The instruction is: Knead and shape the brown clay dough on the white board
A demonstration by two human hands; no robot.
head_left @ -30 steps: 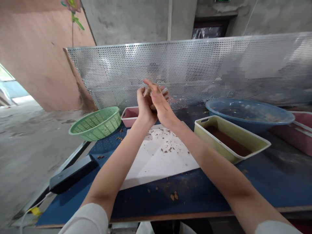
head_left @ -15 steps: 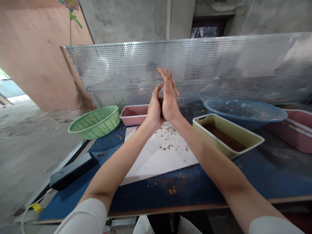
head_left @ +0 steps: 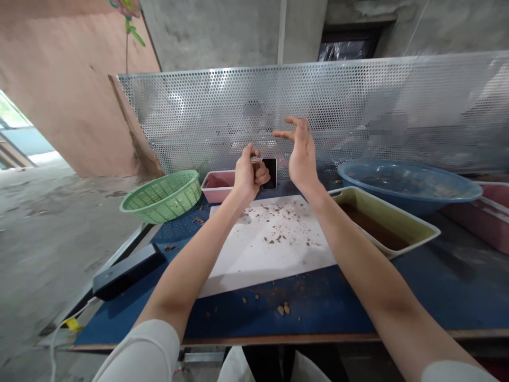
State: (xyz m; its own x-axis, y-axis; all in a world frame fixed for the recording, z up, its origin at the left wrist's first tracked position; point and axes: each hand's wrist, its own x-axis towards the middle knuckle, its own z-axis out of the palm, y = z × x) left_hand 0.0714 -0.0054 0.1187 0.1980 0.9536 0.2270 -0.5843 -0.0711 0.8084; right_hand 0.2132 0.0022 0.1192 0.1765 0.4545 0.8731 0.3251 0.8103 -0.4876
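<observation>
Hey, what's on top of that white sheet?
Scattered brown crumbs lie on the white sheet, mostly on its far half. The left forearm hides a strip at its left; the right forearm, part of its right edge.

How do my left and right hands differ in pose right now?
The left hand has its fingers curled in, while the right hand is open, fingers extended. The right hand sits higher in the view than the left hand. Both are bare, raised above the blue table, and apart.

There are 2 hands (head_left: 303, 154), 3 tubs (head_left: 413, 225), 1 basin (head_left: 401, 197), 1 basket (head_left: 169, 207) and 1 white sheet (head_left: 242, 265).
</observation>
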